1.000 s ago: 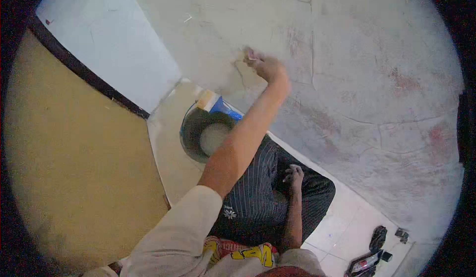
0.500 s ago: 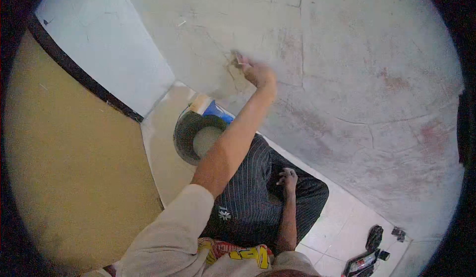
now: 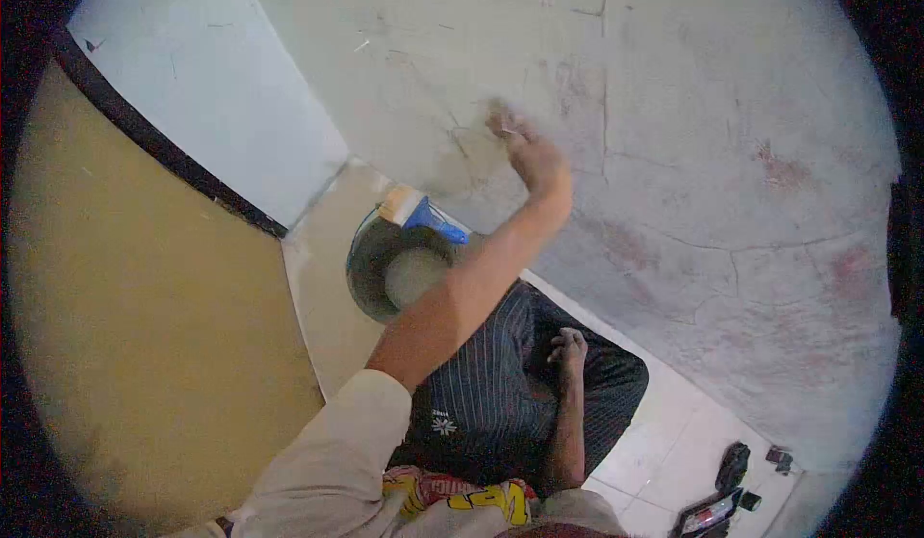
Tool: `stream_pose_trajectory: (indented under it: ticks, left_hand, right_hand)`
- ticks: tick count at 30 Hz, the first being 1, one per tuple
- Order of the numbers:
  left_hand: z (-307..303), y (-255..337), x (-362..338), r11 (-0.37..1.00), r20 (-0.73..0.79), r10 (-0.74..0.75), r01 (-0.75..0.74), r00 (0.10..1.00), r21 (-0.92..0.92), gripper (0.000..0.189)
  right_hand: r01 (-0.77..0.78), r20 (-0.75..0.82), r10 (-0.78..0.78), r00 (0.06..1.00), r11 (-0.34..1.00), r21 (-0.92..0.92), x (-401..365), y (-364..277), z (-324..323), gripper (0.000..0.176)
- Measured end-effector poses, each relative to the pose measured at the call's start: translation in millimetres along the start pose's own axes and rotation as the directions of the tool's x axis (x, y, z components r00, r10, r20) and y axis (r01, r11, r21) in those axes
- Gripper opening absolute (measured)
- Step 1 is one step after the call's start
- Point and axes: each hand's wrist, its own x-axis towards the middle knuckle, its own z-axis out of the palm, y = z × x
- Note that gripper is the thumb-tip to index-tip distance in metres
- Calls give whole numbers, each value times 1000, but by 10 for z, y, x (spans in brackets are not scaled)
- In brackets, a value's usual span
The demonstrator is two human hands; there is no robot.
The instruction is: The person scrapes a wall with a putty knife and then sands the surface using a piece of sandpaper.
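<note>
My left hand point(image 3: 534, 158) reaches out to the plastered wall point(image 3: 674, 153), its fingers closed round a small, flat brownish thing point(image 3: 502, 119). Motion smears that thing, and I cannot make out its kind. Near my left forearm a dark bucket point(image 3: 366, 273) holds a greyish liquid point(image 3: 412, 273). Across its rim lies a wide paintbrush point(image 3: 435, 222) with a blue handle and pale bristles. My right hand point(image 3: 570, 348), dusty at the fingers, rests over my dark striped trousers point(image 3: 491, 345), its fingers loosely bent and apart, with nothing visible in them.
A brown panel point(image 3: 154, 297) with a dark edge stands to the left, beside a white surface point(image 3: 212, 86) that meets the wall in a corner. On the tiled floor point(image 3: 645, 442) at lower right lie a black device point(image 3: 712, 514) and other small dark objects.
My left hand has shifted a little to the right along the wall, still gripping the same thing. The view has moved slightly, and more of the paintbrush shows. My right hand stays over my leg.
</note>
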Motion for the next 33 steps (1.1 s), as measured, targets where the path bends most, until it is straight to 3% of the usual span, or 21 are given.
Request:
stream_pose_trajectory:
  ticks: [3,5,7,9,10,12,15,16,17,19,20,24,26,27,29,31,32,33]
  left_hand:
    - [20,-13,124,993,-119,40,-52,992,-104,48]
    - [-124,-220,446,970,-84,19,-39,996,-239,49]
    - [-165,-480,723,926,-29,1,-12,1000,-378,50]
    - [-129,-408,546,896,7,-6,8,1000,-444,50]
    - [-126,-164,177,970,34,43,-34,998,-240,49]
    - [-82,-55,-65,986,77,120,-128,990,105,47]
    - [32,-528,593,961,-58,156,-137,986,241,46]
    - [-5,-910,1079,876,-70,174,-122,982,467,45]
    - [-45,-1204,1488,693,-59,96,-24,994,721,46]
    - [-96,-281,484,959,-9,80,-75,997,272,49]
    - [-121,256,-72,997,17,72,-73,997,20,53]
    - [33,-143,-69,966,113,189,-206,975,154,52]
    - [228,-363,244,918,-105,395,-395,913,23,45]
    - [165,-421,275,920,-110,393,-392,913,25,45]
    - [-7,-399,370,947,-47,175,-181,983,-267,47]
    - [-134,-309,423,851,92,-15,61,996,-522,50]
    - [-156,-289,404,766,176,-94,184,980,-616,51]
    - [-152,-214,249,768,179,-94,186,979,-613,51]
  right_hand:
    - [-11,4,11,1000,1000,-4,4,23,28,25]
    - [-17,-8,17,1000,1000,25,-25,35,-1,25]
    - [-17,-42,13,999,995,-95,50,132,-94,24]
    - [-9,-21,9,1000,999,-42,14,64,-79,23]
    - [-11,10,11,1000,1000,15,-8,26,-39,22]
    - [-29,0,29,1000,1000,11,-42,-88,34,22]
    - [-60,-7,60,998,998,-2,-22,-20,49,22]
    - [-61,-15,61,998,998,2,-13,14,5,22]
    - [-59,-22,59,998,998,-5,-44,-1,-21,22]
    - [-6,-13,6,1000,1000,-14,-65,-35,-10,22]
    - [1,-18,-1,1000,1000,-12,-71,-73,2,22]
    - [-85,-50,81,995,994,-74,-89,-191,131,22]
    - [-99,-12,98,995,995,-22,-59,-126,80,22]
    - [-103,-12,102,995,994,-26,-72,-79,61,22]
    - [6,22,-8,1000,998,63,-121,-63,39,21]
    - [-13,-14,14,1000,1000,16,-124,-99,42,21]
    - [-48,-42,47,998,998,-26,-129,-105,48,20]
    - [-49,-44,48,998,999,-22,-122,-83,35,20]
